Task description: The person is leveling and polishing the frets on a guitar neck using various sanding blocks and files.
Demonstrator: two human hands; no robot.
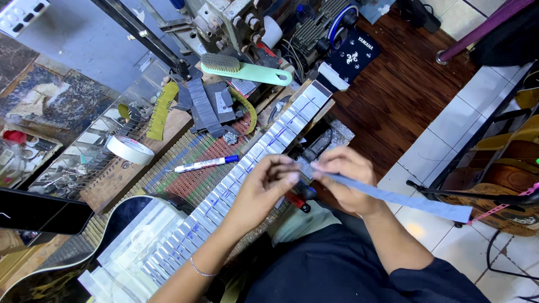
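The workbench [120,179] carries a guitar laid diagonally, its dark body [120,216] at lower left and its neck [247,163] running up to the right. The neck is covered with pale tape marked in blue between the frets. A long grey strip [404,199], likely sandpaper, extends from the hands toward the lower right, beyond the bench edge and above the tiled floor [494,95]. Both hands meet just above the middle of the neck. The left hand [261,188] pinches the near end of the strip between thumb and fingertips, fingers narrow. The right hand [348,179] closes around the strip just beside it, fingers curled. Behind the neck lie a green brush [247,70], a roll of white tape [130,149] and a blue-capped marker [205,163].
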